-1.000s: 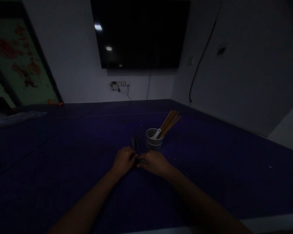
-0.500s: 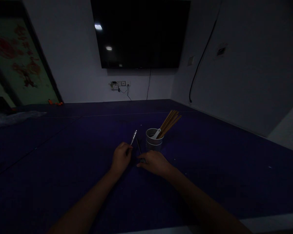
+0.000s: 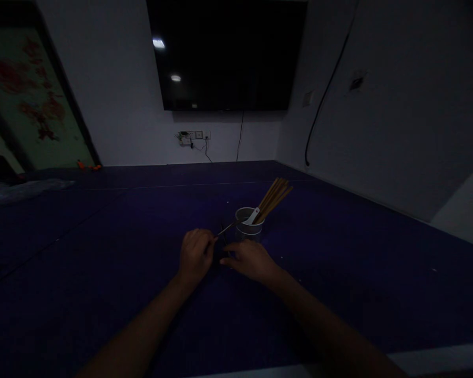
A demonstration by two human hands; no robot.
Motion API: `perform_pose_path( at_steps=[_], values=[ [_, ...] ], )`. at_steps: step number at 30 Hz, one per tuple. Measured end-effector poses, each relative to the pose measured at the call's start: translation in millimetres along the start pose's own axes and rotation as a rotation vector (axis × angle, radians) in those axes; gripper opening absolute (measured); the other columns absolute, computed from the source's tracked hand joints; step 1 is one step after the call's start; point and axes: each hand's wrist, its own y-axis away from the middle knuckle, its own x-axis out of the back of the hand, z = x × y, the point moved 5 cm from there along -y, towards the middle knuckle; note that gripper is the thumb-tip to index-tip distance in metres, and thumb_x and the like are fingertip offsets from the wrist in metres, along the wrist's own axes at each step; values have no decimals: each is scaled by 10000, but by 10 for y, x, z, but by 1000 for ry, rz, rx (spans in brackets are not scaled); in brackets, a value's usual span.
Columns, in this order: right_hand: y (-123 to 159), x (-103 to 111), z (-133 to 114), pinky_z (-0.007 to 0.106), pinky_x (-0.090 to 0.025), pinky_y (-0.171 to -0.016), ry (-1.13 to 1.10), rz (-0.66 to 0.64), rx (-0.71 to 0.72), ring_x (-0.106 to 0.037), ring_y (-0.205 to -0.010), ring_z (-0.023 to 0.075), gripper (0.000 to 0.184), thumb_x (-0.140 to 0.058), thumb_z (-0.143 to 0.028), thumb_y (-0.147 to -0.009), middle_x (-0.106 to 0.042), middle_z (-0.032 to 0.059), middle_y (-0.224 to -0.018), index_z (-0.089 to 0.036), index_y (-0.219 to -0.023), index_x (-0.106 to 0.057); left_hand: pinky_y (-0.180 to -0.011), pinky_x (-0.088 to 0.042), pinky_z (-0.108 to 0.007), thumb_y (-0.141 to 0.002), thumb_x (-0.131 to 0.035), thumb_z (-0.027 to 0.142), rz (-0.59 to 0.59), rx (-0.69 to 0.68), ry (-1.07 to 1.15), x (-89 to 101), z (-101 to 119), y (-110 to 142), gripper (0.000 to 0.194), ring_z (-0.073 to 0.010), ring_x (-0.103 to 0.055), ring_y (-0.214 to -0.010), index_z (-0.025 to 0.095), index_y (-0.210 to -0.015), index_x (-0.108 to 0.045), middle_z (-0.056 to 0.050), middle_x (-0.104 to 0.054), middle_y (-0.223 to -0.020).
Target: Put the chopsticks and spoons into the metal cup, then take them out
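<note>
My left hand (image 3: pixel 196 255) is closed in a pinch on a slim metal utensil (image 3: pixel 228 228). The utensil slants up to the right, and its far end reaches the rim of the grey cup (image 3: pixel 248 232); whether it touches is unclear. Just in front of the cup, my right hand (image 3: pixel 252 258) has its thumb and forefinger around a thin dark utensil (image 3: pixel 224 234), whose kind is too dim to tell. Inside the cup lean a bundle of wooden chopsticks (image 3: pixel 276 198) and a white spoon (image 3: pixel 253 216), its lower part hidden.
A dark blue-purple surface (image 3: pixel 142 220) spreads around the cup to the walls. Crumpled clear plastic (image 3: pixel 27 189) lies at far left, near small orange items (image 3: pixel 89 167). A large screen (image 3: pixel 228 58) hangs above wall sockets (image 3: pixel 195 135), with a black cable (image 3: pixel 323 110) at right.
The metal utensil in my left hand has swung from nearly upright to slanting right, toward the cup. My right hand has barely shifted, and the cup stays in place.
</note>
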Motion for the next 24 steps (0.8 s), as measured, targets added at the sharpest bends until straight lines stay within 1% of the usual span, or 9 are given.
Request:
perform_pose_path(
  at_steps=[3,7,10,12,16,18,20,22,24],
  values=[
    [-19,88,79,238,-407,-577,-153,176,-81,-608,-641,150,385,-544,-491,-799,-673,21,-704,-234,-1066,-649,-684,-397,-304,-855,-461,206,-14,-20,4,-2,14,-2,197,-146,-570,-712,196,-665,-510,-24,-637,-712],
    [3,209,169,229,-400,-515,-600,466,-101,-531,-536,116,384,-583,-454,-770,-609,1,-621,-160,-1006,-655,-681,-398,-304,-857,-441,177,-22,-56,29,-5,47,3,210,-139,-569,-707,194,-664,-521,-25,-638,-711],
    [23,253,172,229,-414,-495,-911,563,-57,-533,-535,114,363,-588,-440,-754,-588,-5,-618,-150,-965,-645,-687,-399,-303,-859,-436,171,-42,-72,38,-18,77,14,221,-134,-566,-703,193,-657,-521,-22,-632,-701],
    [33,268,146,226,-416,-473,-1001,577,-37,-535,-516,111,324,-583,-439,-755,-578,-11,-598,-154,-895,-642,-700,-404,-302,-860,-438,170,-60,-86,41,-28,100,22,218,-132,-568,-709,195,-662,-525,-18,-632,-704],
    [109,333,98,222,-420,-448,-937,641,12,-542,-488,109,268,-542,-423,-798,-590,-6,-583,-165,-786,-613,-752,-414,-308,-845,-492,185,16,-129,-1,36,149,20,170,-147,-583,-811,195,-679,-526,-34,-660,-843],
    [218,418,124,234,-442,-480,-797,800,39,-558,-500,116,260,-516,-419,-822,-606,-1,-598,-176,-804,-604,-808,-409,-346,-821,-543,229,107,-97,-61,104,143,8,130,-186,-571,-928,195,-696,-540,-62,-648,-997],
    [376,517,200,256,-464,-525,-601,1046,11,-583,-530,130,267,-495,-434,-833,-621,8,-625,-186,-823,-592,-852,-397,-388,-802,-572,269,162,-36,-102,151,115,-3,112,-224,-540,-1017,197,-717,-557,-84,-609,-1107],
    [519,585,297,279,-478,-566,-423,1261,-64,-613,-582,153,287,-466,-457,-845,-632,23,-662,-191,-842,-575,-870,-393,-407,-801,-570,281,158,8,-100,153,85,-9,109,-235,-524,-1046,200,-728,-564,-87,-594,-1129],
    [589,629,374,286,-481,-576,-297,1371,-107,-628,-620,167,302,-437,-468,-857,-633,31,-687,-192,-865,-560,-871,-397,-404,-810,-553,270,116,18,-78,120,66,-9,103,-227,-527,-1038,201,-734,-565,-81,-600,-1109]
  ],
)
